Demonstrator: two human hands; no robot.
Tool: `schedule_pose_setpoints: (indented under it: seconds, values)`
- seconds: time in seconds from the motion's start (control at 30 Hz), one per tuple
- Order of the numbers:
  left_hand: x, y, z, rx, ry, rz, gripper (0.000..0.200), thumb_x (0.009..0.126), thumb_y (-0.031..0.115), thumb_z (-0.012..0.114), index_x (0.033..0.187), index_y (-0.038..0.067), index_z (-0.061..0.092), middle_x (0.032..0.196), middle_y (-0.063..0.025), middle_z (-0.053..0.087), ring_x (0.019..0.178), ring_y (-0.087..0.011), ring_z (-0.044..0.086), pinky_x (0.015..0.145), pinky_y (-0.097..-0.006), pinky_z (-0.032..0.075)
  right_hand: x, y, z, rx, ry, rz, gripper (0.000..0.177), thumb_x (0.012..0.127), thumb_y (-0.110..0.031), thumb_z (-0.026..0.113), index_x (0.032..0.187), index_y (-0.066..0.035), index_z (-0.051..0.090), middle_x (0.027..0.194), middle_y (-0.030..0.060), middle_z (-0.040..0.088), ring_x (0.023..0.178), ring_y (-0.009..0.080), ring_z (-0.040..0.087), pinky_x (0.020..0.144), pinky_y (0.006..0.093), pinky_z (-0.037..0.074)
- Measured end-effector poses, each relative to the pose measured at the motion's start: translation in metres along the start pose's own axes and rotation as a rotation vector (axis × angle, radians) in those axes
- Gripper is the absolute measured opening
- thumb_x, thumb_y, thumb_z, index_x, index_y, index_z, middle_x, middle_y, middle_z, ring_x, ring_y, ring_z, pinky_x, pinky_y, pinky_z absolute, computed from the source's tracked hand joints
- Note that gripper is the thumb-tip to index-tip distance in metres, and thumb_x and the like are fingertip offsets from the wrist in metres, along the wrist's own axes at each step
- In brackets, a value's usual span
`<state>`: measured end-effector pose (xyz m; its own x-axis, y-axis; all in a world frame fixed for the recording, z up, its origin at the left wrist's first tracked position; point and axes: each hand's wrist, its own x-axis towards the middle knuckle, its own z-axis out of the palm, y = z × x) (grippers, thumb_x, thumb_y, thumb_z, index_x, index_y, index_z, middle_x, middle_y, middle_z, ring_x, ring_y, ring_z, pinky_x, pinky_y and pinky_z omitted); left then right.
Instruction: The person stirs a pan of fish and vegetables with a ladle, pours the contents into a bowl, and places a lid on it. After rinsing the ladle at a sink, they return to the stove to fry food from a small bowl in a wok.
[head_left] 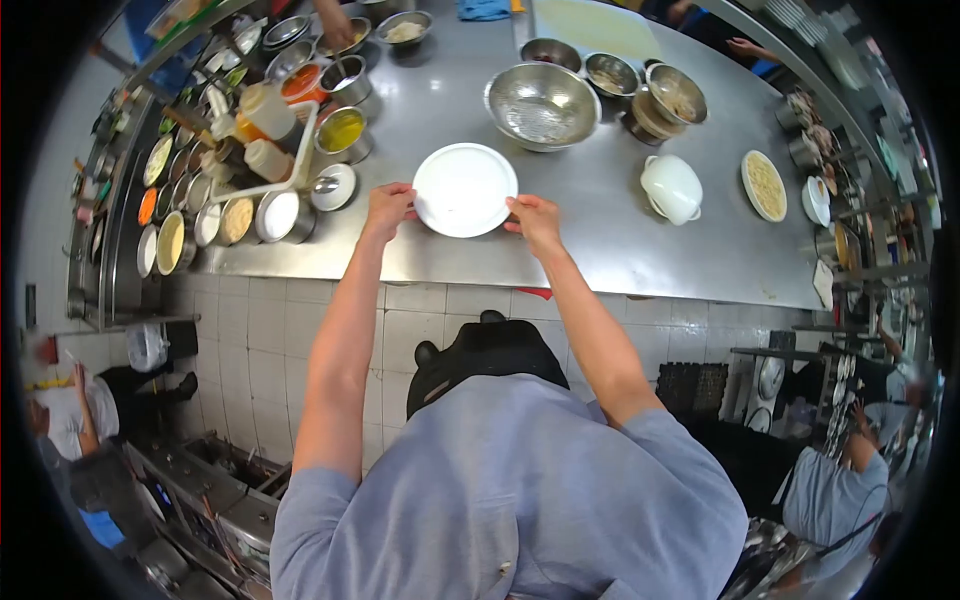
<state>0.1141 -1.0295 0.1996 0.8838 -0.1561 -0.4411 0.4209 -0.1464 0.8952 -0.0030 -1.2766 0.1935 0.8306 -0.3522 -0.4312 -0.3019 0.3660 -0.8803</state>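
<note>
A round white plate (465, 190) is held level between my two hands, over the front part of the steel counter (420, 262). My left hand (388, 210) grips its left rim, thumb and fingers pinched on the edge. On the opposite rim, my right hand (535, 220) pinches the plate in the same way. Behind the plate stands a large steel colander-like bowl (543, 105). A small white dish with a spoon (333, 187) lies left of my left hand. To the right of my right hand sits a white lidded pot (672, 190) with small handles.
Squeeze bottles (268, 160) stand in a white basket at left, among several steel containers, one with yellow liquid (341, 130). Smaller steel bowls (612, 75) stand at the back right. An oval dish of pale food (764, 186) lies at far right. Another person's hand (335, 22) reaches in at the back left.
</note>
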Motion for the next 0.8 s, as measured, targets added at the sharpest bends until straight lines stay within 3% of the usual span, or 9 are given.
schedule_pose_setpoints:
  seconds: [0.2, 0.23, 0.37, 0.8]
  values:
    - [-0.014, 0.001, 0.033, -0.081, -0.078, -0.005, 0.013, 0.085, 0.003, 0.059, 0.094, -0.006, 0.063, 0.088, -0.0124, 0.065, 0.075, -0.0206, 0.066, 0.063, -0.0305, 0.056, -0.005, -0.012, -0.037, -0.027, 0.001, 0.001, 0.015, 0.085, -0.010, 0.065, 0.093, 0.003, 0.064, 0.083, 0.0057, 0.063, 0.074, 0.0120, 0.061, 0.056, 0.0237, 0.053]
    - [-0.016, -0.001, 0.041, -0.076, -0.112, -0.019, 0.014, 0.086, 0.007, 0.061, 0.097, -0.002, 0.063, 0.090, -0.0090, 0.064, 0.079, -0.0191, 0.063, 0.067, -0.0320, 0.054, -0.006, -0.014, -0.047, -0.022, -0.003, -0.012, 0.016, 0.085, -0.010, 0.065, 0.095, 0.003, 0.064, 0.083, 0.0057, 0.063, 0.074, 0.0120, 0.061, 0.056, 0.0238, 0.053]
    - [-0.020, -0.005, 0.083, -0.139, -0.138, -0.015, 0.014, 0.086, 0.006, 0.062, 0.096, -0.003, 0.062, 0.089, -0.0089, 0.064, 0.078, -0.0186, 0.063, 0.065, -0.0305, 0.054, -0.008, -0.020, -0.088, -0.048, 0.046, -0.039, 0.018, 0.087, -0.009, 0.064, 0.098, 0.004, 0.064, 0.084, 0.0061, 0.064, 0.075, 0.0124, 0.061, 0.057, 0.0244, 0.054]
    - [-0.005, -0.005, 0.201, -0.148, -0.193, -0.024, 0.010, 0.083, 0.004, 0.062, 0.091, -0.003, 0.064, 0.084, -0.0078, 0.063, 0.073, -0.0161, 0.062, 0.062, -0.0289, 0.056, -0.002, -0.045, -0.186, -0.087, 0.229, -0.140, 0.018, 0.088, -0.012, 0.063, 0.097, 0.003, 0.065, 0.088, 0.0078, 0.065, 0.074, 0.0128, 0.060, 0.059, 0.0263, 0.053]
